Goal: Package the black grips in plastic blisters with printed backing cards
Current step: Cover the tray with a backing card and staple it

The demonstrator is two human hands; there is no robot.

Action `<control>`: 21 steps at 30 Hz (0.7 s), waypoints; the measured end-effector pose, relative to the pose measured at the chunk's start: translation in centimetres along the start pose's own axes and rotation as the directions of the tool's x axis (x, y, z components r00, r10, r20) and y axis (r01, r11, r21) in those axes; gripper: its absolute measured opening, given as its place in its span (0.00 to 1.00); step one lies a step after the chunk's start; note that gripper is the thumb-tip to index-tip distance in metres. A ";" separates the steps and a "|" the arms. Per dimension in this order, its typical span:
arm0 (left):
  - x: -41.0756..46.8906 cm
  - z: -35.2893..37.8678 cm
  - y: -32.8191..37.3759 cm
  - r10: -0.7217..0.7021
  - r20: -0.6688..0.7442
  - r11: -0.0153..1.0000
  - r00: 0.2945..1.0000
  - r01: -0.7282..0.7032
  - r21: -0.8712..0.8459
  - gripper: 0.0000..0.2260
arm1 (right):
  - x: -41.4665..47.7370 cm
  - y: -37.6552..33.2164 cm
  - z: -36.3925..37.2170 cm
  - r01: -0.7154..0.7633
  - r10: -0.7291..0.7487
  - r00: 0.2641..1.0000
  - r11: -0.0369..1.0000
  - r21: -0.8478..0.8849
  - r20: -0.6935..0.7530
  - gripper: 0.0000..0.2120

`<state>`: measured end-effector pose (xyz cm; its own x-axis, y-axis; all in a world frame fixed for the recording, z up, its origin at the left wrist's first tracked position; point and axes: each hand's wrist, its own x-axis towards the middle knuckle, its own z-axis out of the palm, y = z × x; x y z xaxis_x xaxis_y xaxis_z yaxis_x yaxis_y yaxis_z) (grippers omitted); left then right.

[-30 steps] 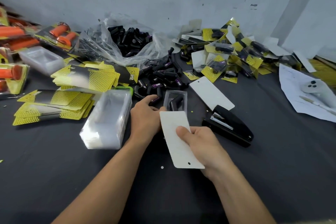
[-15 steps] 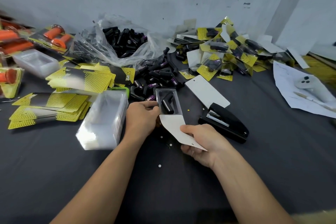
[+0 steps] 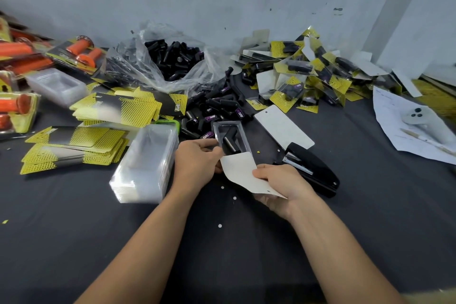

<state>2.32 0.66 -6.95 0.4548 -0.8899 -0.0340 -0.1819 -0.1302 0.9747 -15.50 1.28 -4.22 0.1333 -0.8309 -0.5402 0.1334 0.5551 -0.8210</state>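
Black grips (image 3: 230, 142): a pair, as far as I can tell, lies at an angle inside a clear blister (image 3: 240, 128). The blister sits open side up on the dark bench (image 3: 74, 229), just in front of the loose heap of grips.

Left grip (image 3: 197, 163) (the person's left hand): clenched on the near left rim of the blister, thumb and fingertips pinching it steady.

Right grip (image 3: 278, 185): grasping the backing card (image 3: 243, 173), thumb on top and fingers beneath, white side up, hang hole at the near end.

Change over the last second: the card was held flat, below the blister. Its far edge has now come up to the blister's near end and meets it there. The card is bowed between that edge and the right grip.

Reading: insertion has begun but is not finished. Most of the card is still outside the blister. Whether the far edge sits inside the side flanges or on top of them cannot be made out.

Judgement: the next move is a straight push along the blister's length. The bow suggests resistance, and a skewed card could crease or pop out of one flange.

Nearby:
- The stapler (image 3: 311, 170) lies just right of the hands, so closing probably follows.
- A stack of empty blisters (image 3: 145, 163) lies to the left.
- Finished packs (image 3: 308, 74) are piled far right.
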 end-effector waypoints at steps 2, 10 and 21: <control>0.1 -0.2 0.0 -0.027 0.018 0.996 0.999 0.029 -0.081 0.12 | -0.1 -0.1 0.1 -0.004 0.004 1.000 1.000 0.001 0.015 0.08; -0.1 -0.1 -0.2 0.014 -0.018 0.999 1.000 -0.015 -0.037 0.15 | 0.6 0.5 0.4 0.065 -0.069 0.998 0.977 -0.201 -0.009 0.07; -0.9 0.5 -0.1 0.258 -0.019 0.934 0.966 -0.244 0.263 0.38 | 1.3 0.8 0.6 0.211 -0.215 0.976 0.898 -0.387 0.033 0.15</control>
<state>1.50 1.26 -7.12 0.4089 -0.8851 0.2224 -0.5097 -0.0194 0.8601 -14.63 0.66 -5.41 0.1335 -0.9292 -0.3447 -0.2323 0.3087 -0.9223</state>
